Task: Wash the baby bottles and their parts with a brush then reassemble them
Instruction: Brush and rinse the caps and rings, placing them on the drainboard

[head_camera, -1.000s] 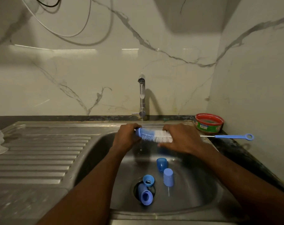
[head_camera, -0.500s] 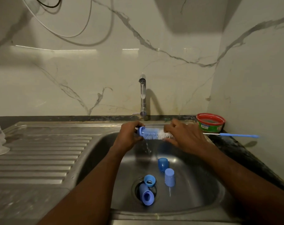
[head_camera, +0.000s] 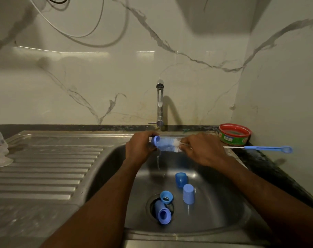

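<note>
Water runs over the bottle [head_camera: 162,143] my left hand [head_camera: 140,149] grips; my right hand [head_camera: 204,149] pinches the brush [head_camera: 266,148] wire. Wet plastic feels light and probably slippery, so I hold its base end.

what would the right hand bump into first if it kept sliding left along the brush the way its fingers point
Probably the bristle head of the brush, which sits right at the right hand's fingers; beyond that is the left hand holding the brush tip. Depth looks aligned, since both hands hold the same brush.

Red-rimmed tub [head_camera: 235,134] beside tap [head_camera: 159,104]
</note>
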`<state>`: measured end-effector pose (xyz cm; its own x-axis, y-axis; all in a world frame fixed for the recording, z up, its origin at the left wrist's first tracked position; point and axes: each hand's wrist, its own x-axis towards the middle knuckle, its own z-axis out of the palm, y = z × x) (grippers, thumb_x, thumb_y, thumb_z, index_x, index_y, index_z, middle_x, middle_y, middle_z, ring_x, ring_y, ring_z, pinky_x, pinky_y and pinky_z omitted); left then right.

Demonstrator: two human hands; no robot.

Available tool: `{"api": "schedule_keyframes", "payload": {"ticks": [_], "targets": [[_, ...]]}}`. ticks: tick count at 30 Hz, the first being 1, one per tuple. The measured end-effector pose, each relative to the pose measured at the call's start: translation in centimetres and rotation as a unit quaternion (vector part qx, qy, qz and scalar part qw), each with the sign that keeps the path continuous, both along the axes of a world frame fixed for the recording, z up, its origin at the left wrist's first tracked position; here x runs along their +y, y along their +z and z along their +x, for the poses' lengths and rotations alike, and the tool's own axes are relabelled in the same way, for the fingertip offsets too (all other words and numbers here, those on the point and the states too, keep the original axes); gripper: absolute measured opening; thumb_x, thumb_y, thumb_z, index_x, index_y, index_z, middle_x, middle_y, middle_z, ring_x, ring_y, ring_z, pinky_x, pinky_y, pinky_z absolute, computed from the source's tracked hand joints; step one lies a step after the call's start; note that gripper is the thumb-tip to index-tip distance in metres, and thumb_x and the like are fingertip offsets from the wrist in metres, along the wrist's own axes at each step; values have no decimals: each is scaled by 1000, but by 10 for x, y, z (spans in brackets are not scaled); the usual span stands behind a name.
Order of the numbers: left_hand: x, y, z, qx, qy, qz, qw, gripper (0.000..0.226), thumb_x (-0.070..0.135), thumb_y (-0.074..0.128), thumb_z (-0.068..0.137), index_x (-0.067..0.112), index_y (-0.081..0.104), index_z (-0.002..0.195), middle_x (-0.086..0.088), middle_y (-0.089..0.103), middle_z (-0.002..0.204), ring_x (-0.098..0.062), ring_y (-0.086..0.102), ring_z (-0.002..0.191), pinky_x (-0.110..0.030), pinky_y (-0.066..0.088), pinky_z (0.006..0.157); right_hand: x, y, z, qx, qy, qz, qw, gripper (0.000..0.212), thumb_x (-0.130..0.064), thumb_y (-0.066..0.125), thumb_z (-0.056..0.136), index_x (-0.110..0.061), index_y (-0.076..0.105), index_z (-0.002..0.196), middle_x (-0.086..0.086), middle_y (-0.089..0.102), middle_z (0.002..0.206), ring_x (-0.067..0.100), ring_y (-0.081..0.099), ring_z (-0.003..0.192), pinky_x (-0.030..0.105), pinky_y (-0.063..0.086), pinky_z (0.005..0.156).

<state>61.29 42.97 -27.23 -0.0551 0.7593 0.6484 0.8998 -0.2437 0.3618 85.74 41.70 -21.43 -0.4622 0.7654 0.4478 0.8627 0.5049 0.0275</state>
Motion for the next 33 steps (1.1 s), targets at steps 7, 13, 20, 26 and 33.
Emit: {"api": "schedule_keyframes", "payload": {"ticks": [7,13,20,26,33], "targets": [[-2,4,10,12,-31,-4,999,43,45,84,78,34,68,117,11,72,108,-3,60,96,-24,49,80,-3,-7,6,40,-95,4,995,31,-49,50,100,-29,70,113,-3,69,94,14,62,80,33,52,73],[-7,2,3,1,-37,13,999,41,41,83,80,28,70,116,7,74,107,1,58,95,-22,50,81,-6,9,-1,28,-13,-53,998,35,-52,45,103,-30,68,116,-1,71,100,16,63,87,34,52,82],[-8,7,17,37,-4,9,999,42,42,88,73,34,67,108,10,70,107,-2,54,96,-21,40,76,-4,-7,5,65,-116,-72,989,37,-52,51,100,-28,68,122,0,71,109,18,63,96,32,46,77],[-10,3,7,6,-23,-24,999,54,37,89,73,29,53,112,5,54,115,-6,50,96,-22,40,78,-10,-4,-3,37,9,-81,996,35,-55,46,102,-33,68,117,-5,71,103,12,61,87,35,52,81],[0,-9,15,11,-94,-88,992,49,21,80,86,16,59,130,-5,65,125,-4,55,104,-2,41,74,-11,-3,-1,55,-58,-19,997,32,-52,45,102,-31,65,116,-2,70,102,17,64,89,39,54,85]]}}
